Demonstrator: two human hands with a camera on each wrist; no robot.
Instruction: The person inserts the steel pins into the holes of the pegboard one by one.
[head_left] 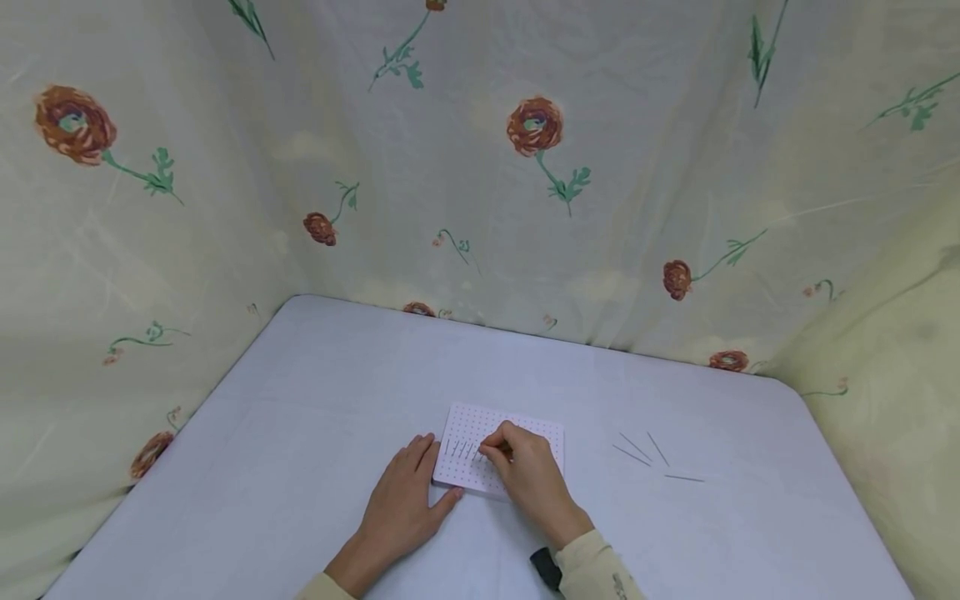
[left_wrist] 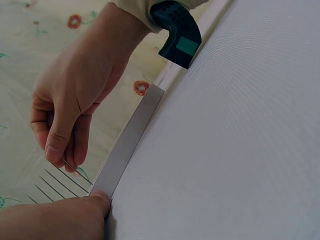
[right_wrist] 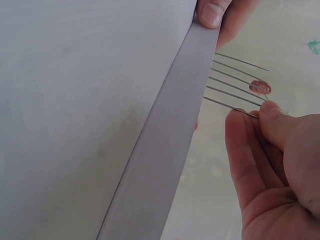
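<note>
Needle [right_wrist: 231, 106] pinched by right fingers [right_wrist: 270, 112], above pegboard [head_left: 525, 433]

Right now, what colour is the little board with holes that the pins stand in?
White with rows of reddish dots, the pegboard shows best in the head view.

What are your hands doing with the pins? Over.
Left hand steadies pegboard. Right hand pinches a pin standing in it. Loose pins lie right. Nothing in the way.
</note>
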